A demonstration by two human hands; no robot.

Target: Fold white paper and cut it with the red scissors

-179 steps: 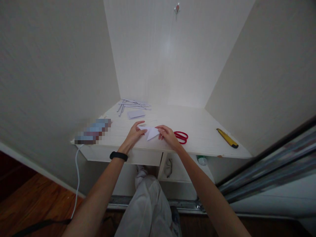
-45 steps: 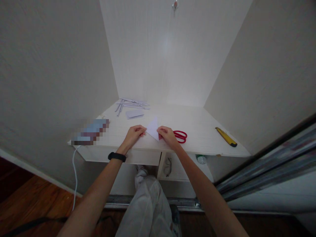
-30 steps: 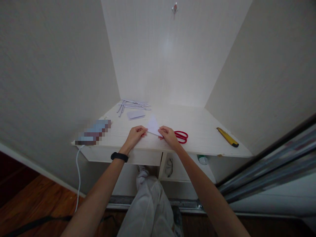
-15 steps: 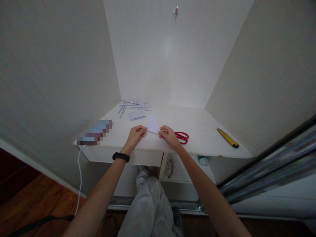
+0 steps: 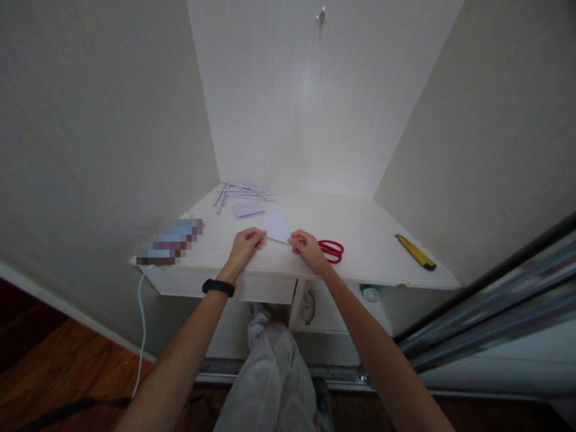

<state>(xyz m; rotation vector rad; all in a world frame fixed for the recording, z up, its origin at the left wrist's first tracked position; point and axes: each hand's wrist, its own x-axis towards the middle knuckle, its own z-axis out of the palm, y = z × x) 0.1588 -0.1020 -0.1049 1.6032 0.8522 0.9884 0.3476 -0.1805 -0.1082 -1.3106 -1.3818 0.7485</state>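
A white sheet of paper folded into a triangle (image 5: 277, 225) lies between my hands, its point facing the back wall. My left hand (image 5: 247, 243) pinches the triangle's left corner with thumb and fingertips. At the right corner, my right hand (image 5: 306, 246) is closed in a similar pinch. Red-handled scissors (image 5: 332, 251) rest just right of my right hand, which hides their blades. Behind the triangle and to the left lies a folded white paper rectangle (image 5: 249, 209). Thin white paper sticks (image 5: 245, 192) are heaped farther back.
A yellow utility knife (image 5: 414, 252) lies on the right of the white desktop (image 5: 360, 228). A blurred-out device (image 5: 173, 240) with a white cable (image 5: 142, 318) sits at the left edge. Glasses (image 5: 308, 307) and a green-capped container (image 5: 370, 293) are on the shelf below.
Both hands keep hold of the paper's corners and have barely moved. The view has shifted very slightly.
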